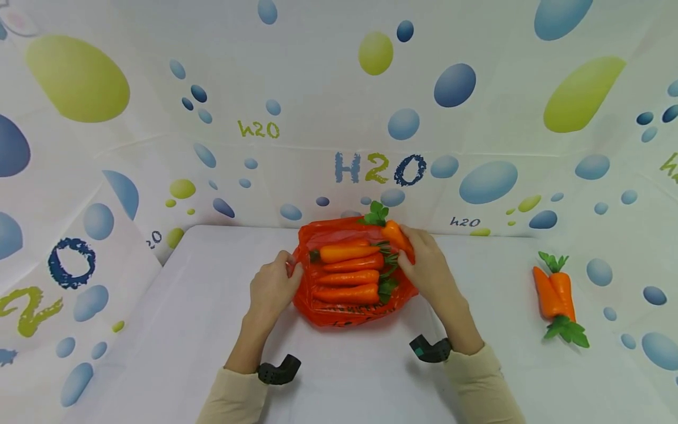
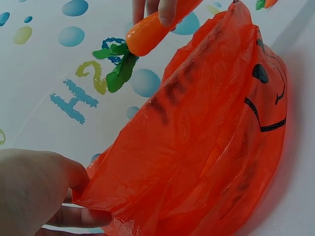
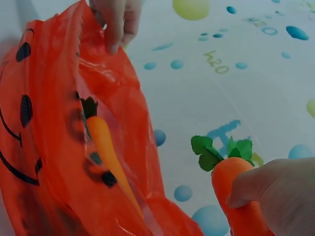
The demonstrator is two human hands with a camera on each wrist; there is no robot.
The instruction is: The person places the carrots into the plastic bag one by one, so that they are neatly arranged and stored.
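An orange-red plastic bag (image 1: 304, 303) with black print lies with its mouth spread wide. Several orange carrots (image 1: 348, 278) with green tops lie side by side within it. My left hand (image 1: 272, 285) pinches the bag's left rim between thumb and fingers; the left wrist view shows the film (image 2: 147, 162) pulled taut from there. My right hand (image 1: 428, 268) grips another carrot (image 1: 394, 233) over the bag's back right edge, leafy end pointing away. In the right wrist view the thumb presses along that carrot (image 3: 231, 184), and one carrot (image 3: 106, 147) shows through the bag's mouth.
Off to the right, carrots (image 1: 551, 291) with green leaves lie together on the white table (image 1: 206, 306). Behind the table rises a white cloth (image 1: 318, 76) printed with blue and green ovals and H2O lettering. A dark wrist device (image 1: 279, 371) sits at my left sleeve.
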